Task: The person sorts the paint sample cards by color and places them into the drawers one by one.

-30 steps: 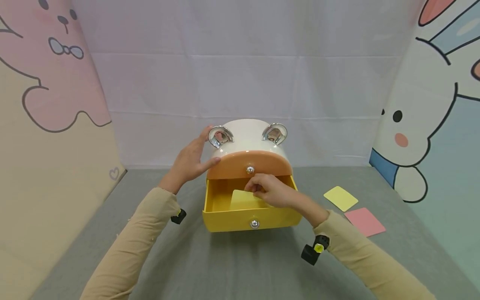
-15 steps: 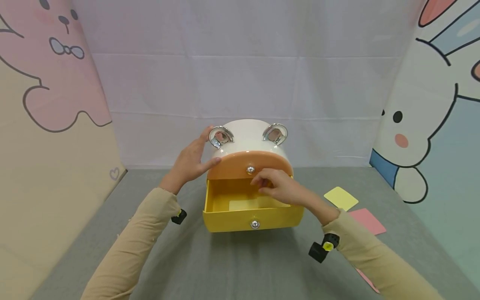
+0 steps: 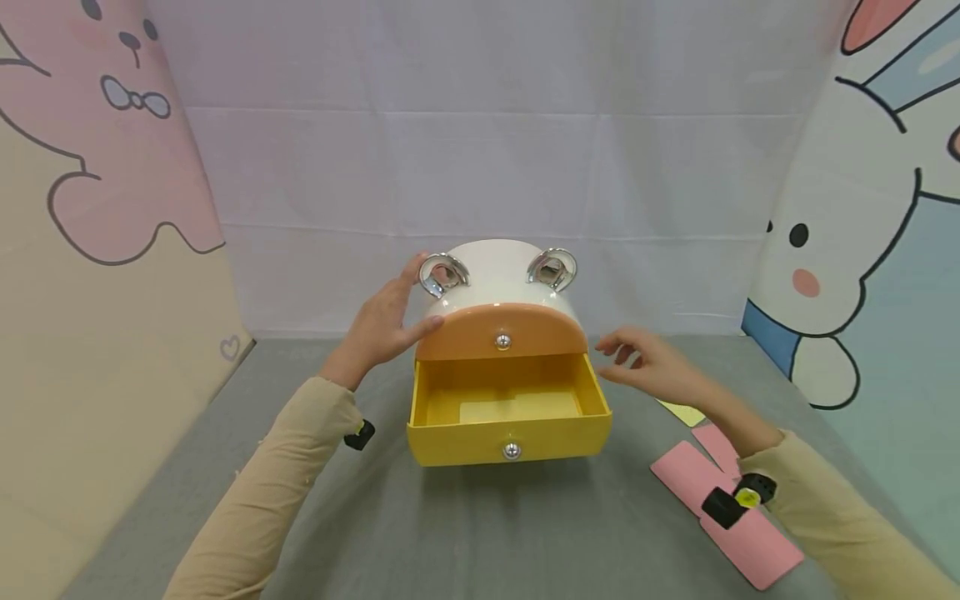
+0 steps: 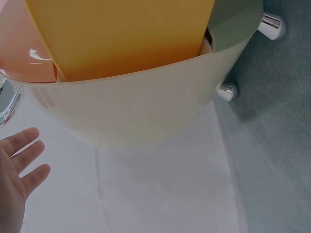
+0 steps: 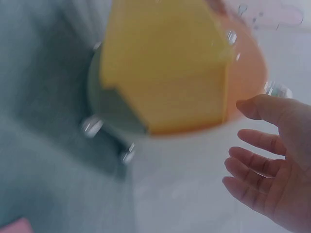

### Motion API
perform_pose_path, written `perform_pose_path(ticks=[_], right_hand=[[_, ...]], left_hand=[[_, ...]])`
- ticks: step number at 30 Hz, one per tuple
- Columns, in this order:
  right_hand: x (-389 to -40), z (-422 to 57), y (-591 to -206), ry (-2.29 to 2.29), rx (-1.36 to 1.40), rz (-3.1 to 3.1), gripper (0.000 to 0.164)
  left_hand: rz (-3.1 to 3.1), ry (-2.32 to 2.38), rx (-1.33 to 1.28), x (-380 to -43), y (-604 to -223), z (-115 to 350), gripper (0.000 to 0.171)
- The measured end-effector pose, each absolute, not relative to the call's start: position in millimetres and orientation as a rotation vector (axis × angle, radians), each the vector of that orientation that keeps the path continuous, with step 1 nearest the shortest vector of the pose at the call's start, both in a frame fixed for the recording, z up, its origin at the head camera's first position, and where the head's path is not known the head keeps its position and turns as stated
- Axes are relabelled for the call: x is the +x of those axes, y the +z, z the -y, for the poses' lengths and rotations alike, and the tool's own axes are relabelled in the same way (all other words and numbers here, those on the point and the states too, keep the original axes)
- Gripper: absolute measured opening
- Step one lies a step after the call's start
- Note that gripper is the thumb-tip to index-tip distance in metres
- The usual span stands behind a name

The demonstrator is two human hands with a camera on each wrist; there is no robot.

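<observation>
A small white cabinet (image 3: 495,268) with silver ears stands at the middle of the table. Its upper orange drawer (image 3: 461,335) is closed, while the lower yellow drawer (image 3: 457,446) is pulled out toward me. Flat on that drawer's floor lie pale yellow cards (image 3: 517,407). My left hand (image 3: 377,327) rests against the cabinet's left side, fingers extended, thumb at the orange drawer's edge. To the right of the cabinet my right hand (image 3: 656,367) is in the air, fingers loosely bent around nothing; the right wrist view also shows this empty hand (image 5: 286,170).
Right of the cabinet, a yellow card (image 3: 684,414) lies partly behind the right hand. Several pink cards (image 3: 686,475) are spread nearer me, partly under the right forearm in this view. A white cloth (image 3: 480,167) hangs behind the grey table (image 3: 337,517).
My right hand has let go of a pale yellow card, which now lies flat in the drawer, and has moved out to the right. The left hand has stayed put.
</observation>
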State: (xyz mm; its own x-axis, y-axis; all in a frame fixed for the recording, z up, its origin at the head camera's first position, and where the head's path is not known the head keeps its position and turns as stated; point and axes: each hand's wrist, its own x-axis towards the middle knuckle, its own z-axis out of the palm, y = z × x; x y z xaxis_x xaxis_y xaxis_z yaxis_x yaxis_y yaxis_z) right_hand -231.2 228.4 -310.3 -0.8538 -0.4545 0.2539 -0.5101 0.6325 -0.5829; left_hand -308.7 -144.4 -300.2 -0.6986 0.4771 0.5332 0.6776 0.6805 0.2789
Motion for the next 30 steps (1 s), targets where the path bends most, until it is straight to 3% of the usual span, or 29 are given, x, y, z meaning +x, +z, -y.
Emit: perform_pose_path(ticks=[19, 24, 30], right_hand=[[-236, -356, -409, 0.738, 0.148, 3.047, 0.075], [-244, -372, -432, 0.696, 0.053, 3.057, 0.082], [-249, -377, -447, 0.62, 0.071, 3.015, 0.076]], left_hand=[[2.493, -0.615, -0.893, -307, -298, 145, 0.086], [2.484, -0.617, -0.904, -307, -298, 145, 0.085], [2.475, -0.616, -0.908, -308, -299, 145, 0.086]])
